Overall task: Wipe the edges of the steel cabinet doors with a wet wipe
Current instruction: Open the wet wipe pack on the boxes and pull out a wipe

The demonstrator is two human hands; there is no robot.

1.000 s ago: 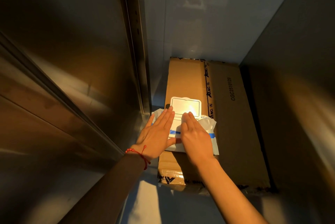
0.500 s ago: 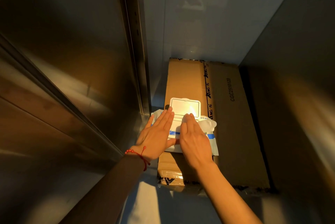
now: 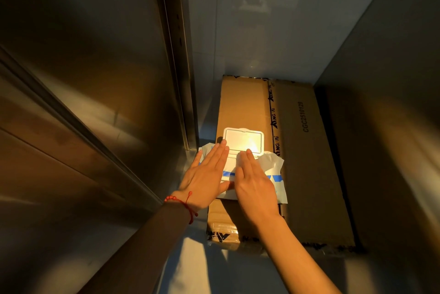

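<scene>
Wet wipe pack (image 3: 252,174) is lying on the near left part of a flattened cardboard box (image 3: 307,162), with its white flip lid (image 3: 244,138) standing open toward the far end of the box and catching a bright patch of light. Both hands are resting palm-down on the pack: the left hand (image 3: 206,175) is lying flat over the pack's left side, fingers stretched out together and gripping nothing, while the right hand (image 3: 256,185) is lying over the middle, fingers likewise extended, pressing on a loose white wipe (image 3: 271,162) that is bunching out just right of them (whether any fingertip is pinching it cannot be told). A red bead bracelet (image 3: 183,202) is circling the left wrist. Left of the box, the steel cabinet door (image 3: 95,79) is standing tall, its vertical edge (image 3: 177,55) coming down just beside the pack's far left corner.
</scene>
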